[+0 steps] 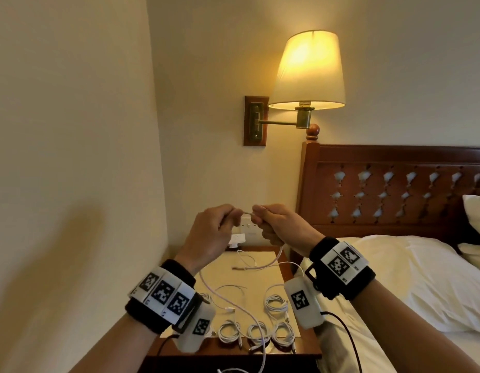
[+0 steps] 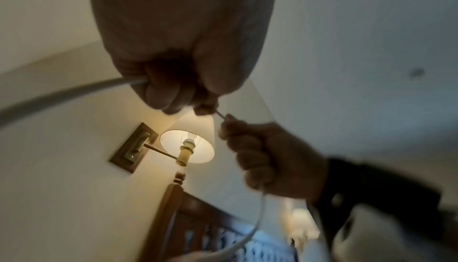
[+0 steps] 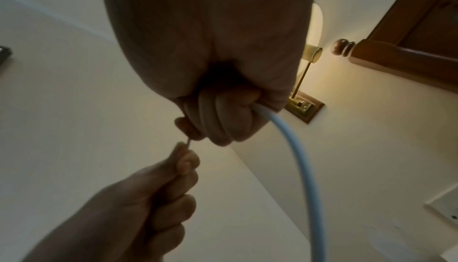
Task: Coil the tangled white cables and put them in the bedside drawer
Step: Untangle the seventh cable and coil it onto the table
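Both hands were raised above the bedside counter [image 1: 260, 258], fists close together. The left hand [image 1: 210, 235] was curled around a white cable [image 1: 245, 212], thumb and forefinger pinching it near the tips; the right hand [image 1: 280, 227] had its fingers wrapped around the same cable, with only a short taut stretch between them. From the right fist the cable dropped to the counter top, its plug end [image 1: 236, 268] lying flat there; another run fell from the left hand past the counter's front edge. Four coiled cables [image 1: 256, 333] already sat near the front of the counter, and at least one loose cable [image 1: 230, 297] still sprawled in the middle. Step in hand looked like starting a coil on the held cable, mid-task. Next move likely called for feeding slack with one hand while the other gathered even loops, keeping the hanging tail from snagging the loose cable or dragging finished coils. The drawer was not visible, so no cables were seen stowed.
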Action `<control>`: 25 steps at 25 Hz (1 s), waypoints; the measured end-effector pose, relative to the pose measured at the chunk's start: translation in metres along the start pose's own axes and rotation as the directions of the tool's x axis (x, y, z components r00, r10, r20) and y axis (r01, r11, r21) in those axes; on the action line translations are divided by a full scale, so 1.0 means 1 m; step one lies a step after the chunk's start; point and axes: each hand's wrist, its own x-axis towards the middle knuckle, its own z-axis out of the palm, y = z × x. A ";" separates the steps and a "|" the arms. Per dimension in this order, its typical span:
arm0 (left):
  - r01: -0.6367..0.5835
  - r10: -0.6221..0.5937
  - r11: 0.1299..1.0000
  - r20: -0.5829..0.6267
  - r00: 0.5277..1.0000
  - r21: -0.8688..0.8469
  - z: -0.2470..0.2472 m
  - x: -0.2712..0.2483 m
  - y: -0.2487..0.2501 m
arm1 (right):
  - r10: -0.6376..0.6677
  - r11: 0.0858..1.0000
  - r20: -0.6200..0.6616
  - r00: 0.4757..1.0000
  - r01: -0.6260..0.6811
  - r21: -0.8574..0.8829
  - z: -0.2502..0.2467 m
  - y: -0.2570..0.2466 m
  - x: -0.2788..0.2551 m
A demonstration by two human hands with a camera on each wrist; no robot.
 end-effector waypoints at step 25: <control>0.005 0.063 0.994 0.611 0.789 -0.109 -0.010 -0.052 0.060 | -0.027 0.897 -0.211 0.977 0.117 0.427 -0.025 -0.015 -0.013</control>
